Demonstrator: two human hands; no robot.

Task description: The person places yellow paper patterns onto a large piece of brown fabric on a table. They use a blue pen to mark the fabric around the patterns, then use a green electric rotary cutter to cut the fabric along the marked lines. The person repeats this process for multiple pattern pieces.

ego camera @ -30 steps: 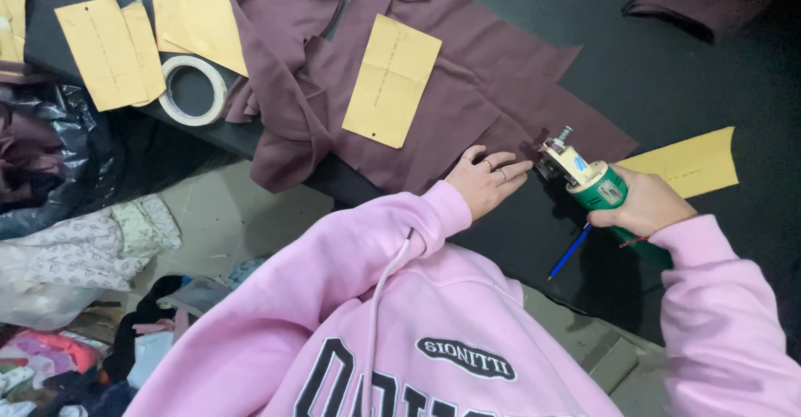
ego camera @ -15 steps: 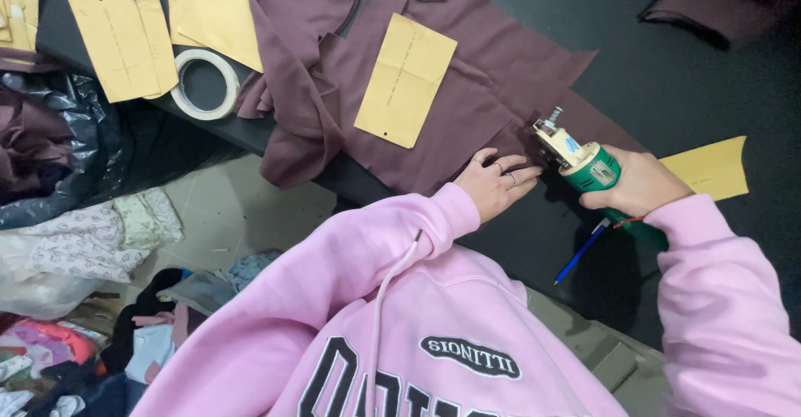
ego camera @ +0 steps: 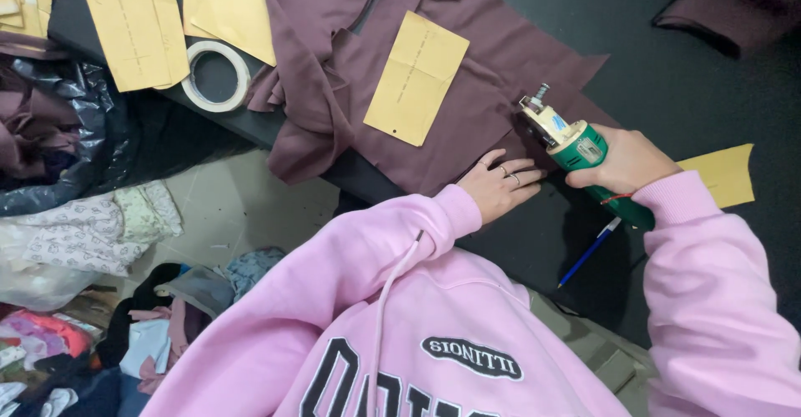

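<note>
The right hand (ego camera: pixel 627 160) is gripping a green cutter (ego camera: pixel 576 146), its long axis pointing up-left onto the maroon fabric (ego camera: pixel 467 117). The left hand (ego camera: pixel 499 185) is lying flat, fingers spread, pressing the fabric's edge on the worktop (ego camera: pixel 667 75) just beside the cutter's head.

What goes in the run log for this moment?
left hand: flat on maroon fabric | right hand: gripping green cutter | table: black

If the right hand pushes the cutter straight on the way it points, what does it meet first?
Likely the maroon fabric just past the cutter tip; the right hand aims it up-left. The yellow pattern card lies further along, though depth is unclear.
</note>
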